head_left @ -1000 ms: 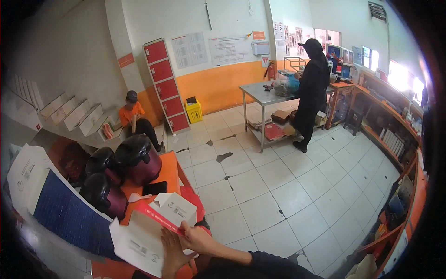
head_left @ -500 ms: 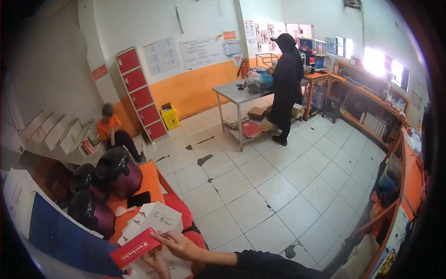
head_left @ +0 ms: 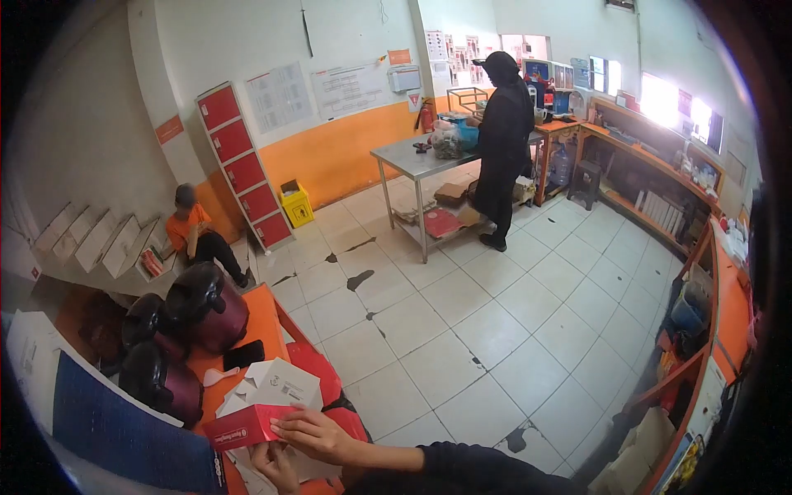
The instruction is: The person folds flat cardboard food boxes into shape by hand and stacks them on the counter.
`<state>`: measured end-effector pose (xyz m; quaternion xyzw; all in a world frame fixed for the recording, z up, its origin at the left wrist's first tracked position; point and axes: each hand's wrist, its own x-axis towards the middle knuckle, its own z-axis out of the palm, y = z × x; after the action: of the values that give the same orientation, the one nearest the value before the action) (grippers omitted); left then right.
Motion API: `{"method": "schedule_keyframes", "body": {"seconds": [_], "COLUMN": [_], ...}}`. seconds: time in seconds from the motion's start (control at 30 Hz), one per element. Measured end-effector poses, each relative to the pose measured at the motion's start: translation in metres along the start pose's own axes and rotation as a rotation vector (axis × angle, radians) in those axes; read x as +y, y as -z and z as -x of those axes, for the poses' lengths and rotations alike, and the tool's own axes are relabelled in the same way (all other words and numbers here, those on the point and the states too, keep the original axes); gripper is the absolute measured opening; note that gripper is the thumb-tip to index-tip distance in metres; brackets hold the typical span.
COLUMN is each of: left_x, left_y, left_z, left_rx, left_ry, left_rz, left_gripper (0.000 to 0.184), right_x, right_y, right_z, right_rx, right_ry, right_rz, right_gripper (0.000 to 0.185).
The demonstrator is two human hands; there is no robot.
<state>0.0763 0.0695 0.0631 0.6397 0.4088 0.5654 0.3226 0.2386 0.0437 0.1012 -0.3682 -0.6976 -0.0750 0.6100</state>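
A red cardboard food box (head_left: pixel 238 429) with white lettering is held at the lower left, over the orange table. My right hand (head_left: pixel 318 436) has its fingers closed on the box's right end. Beneath it, my left hand (head_left: pixel 276 467) pinches the lower edge, its fingertips partly hidden by the box. Under and behind the red box lies a white unfolded carton (head_left: pixel 280 388) with printed marks and cut flaps. A black phone (head_left: pixel 244 355) and a pale pink rice scoop (head_left: pixel 219 376) rest just beyond it.
Dark red rice cookers (head_left: pixel 206 305) crowd the orange table (head_left: pixel 262 318). A stack of blue-edged card (head_left: pixel 124 421) stands at left. A seated person (head_left: pixel 194 227) is near red lockers (head_left: pixel 245 175). Another person (head_left: pixel 503 140) stands at a metal table (head_left: pixel 421 161).
The red box has turned, so its lettered side looks shorter and another red face shows near my right hand. My right hand's fingers have closed further over its end. The view has shifted slightly.
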Motion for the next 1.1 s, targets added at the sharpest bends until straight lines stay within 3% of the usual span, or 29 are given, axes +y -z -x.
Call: {"method": "schedule_keyframes", "body": {"seconds": [0.03, 0.07, 0.1, 0.2, 0.23, 0.33, 0.37, 0.47, 0.53, 0.57, 0.63, 0.67, 0.7, 0.8, 0.83, 0.93, 0.97, 1.07, 1.1], "left_x": [-0.020, 0.009, 0.036, 0.087, 0.090, 0.086, 0.083, 0.066, -0.009, -0.040, -0.030, 0.018, 0.049, 0.065, 0.065, 0.069, 0.086, 0.098, 0.101], "left_y": [0.021, 0.019, -0.001, -0.011, -0.004, 0.024, 0.029, 0.045, 0.079, 0.092, 0.083, 0.047, 0.023, 0.007, 0.009, 0.000, 0.002, 0.029, 0.035], "left_z": [-0.004, -0.015, -0.011, -0.011, -0.010, -0.022, -0.025, -0.031, -0.034, -0.036, -0.036, -0.036, -0.032, -0.014, -0.009, -0.020, -0.023, -0.032, -0.034], "left_rx": [-0.068, -0.136, 0.026, 0.233, 0.128, -0.184, -0.127, 0.056, -0.030, -0.073, -0.017, 0.081, 0.177, 0.089, 0.006, -0.051, -0.059, -0.072, -0.116], "left_ry": [0.054, 0.106, -0.018, 0.265, 0.136, -0.244, -0.072, 0.425, 0.229, 0.138, 0.042, 0.036, 0.028, 0.056, 0.179, -0.102, 0.019, 0.026, 0.116], "left_rz": [0.014, 0.027, 0.342, 0.966, 0.552, -0.692, -0.407, 0.465, 0.236, 0.143, -0.001, -0.051, -0.101, -0.169, -0.344, -0.105, -0.074, -0.017, 0.001], "left_gripper": [0.022, 0.022, 0.022, 0.020, 0.018, 0.024, 0.023, 0.026, 0.032, 0.034, 0.039, 0.043, 0.046, 0.041, 0.032, 0.034, 0.039, 0.041, 0.044], "right_x": [-0.002, -0.008, -0.013, -0.024, -0.019, -0.009, -0.013, 0.005, 0.020, 0.018, 0.018, 0.019, -0.001, -0.023, -0.021, -0.013, -0.006, -0.003, -0.005], "right_y": [0.002, 0.006, 0.010, 0.018, 0.016, 0.010, 0.015, 0.035, 0.049, 0.054, 0.031, 0.023, 0.030, 0.030, 0.031, 0.024, 0.024, 0.031, 0.033], "right_z": [-0.001, -0.005, -0.010, -0.026, -0.024, -0.020, -0.026, -0.032, -0.031, -0.038, -0.023, -0.017, -0.026, -0.034, -0.031, -0.022, -0.019, -0.021, -0.024], "right_rx": [-0.068, -0.134, -0.200, -0.359, -0.337, -0.155, -0.067, -0.174, -0.327, -0.303, -0.022, 0.119, 0.125, 0.073, 0.040, -0.141, -0.210, -0.405, -0.370], "right_ry": [-0.004, -0.006, -0.009, -0.032, -0.008, 0.010, -0.114, -0.550, -0.754, -1.035, -0.902, -0.833, -0.900, -0.554, -0.361, -0.105, 0.028, 0.037, 0.054], "right_rz": [0.055, 0.109, 0.162, 0.272, 0.298, 0.324, 0.202, -0.505, -0.686, -0.879, -0.953, -0.983, -0.786, -0.496, -0.207, -0.004, 0.038, -0.079, -0.042], "right_gripper": [0.044, 0.051, 0.057, 0.073, 0.083, 0.081, 0.064, 0.042, 0.033, 0.034, 0.034, 0.034, 0.028, 0.020, 0.019, 0.030, 0.031, 0.030, 0.026]}}
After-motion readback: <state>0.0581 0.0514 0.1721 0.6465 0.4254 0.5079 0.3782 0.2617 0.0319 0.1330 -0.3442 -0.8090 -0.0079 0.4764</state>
